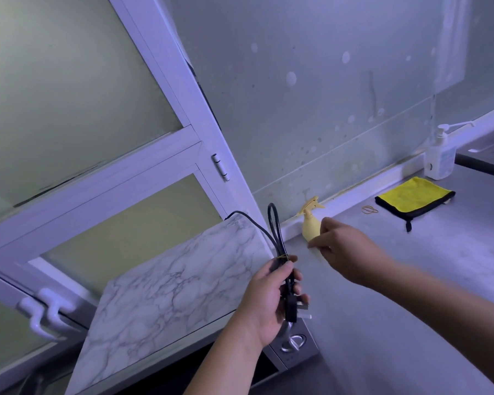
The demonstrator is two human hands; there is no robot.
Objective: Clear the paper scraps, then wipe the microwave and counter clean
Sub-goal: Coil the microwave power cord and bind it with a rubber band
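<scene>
No paper scraps seen on grey desk (411, 280). Left hand (265, 303) clamped on bundled black power cord (280, 252); right hand (340, 246) loose-fingered beside small yellow spray bottle (311, 226). Yellow black-edged cloth (414, 199) untouched, wiping judged not begun.

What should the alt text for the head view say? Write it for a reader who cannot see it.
A person's left hand grips a bundled black power cord above a marble-topped microwave, while the right hand reaches toward a small yellow spray bottle on the grey counter. Farther right lie a yellow cloth, rubber bands and a pump bottle.
</scene>
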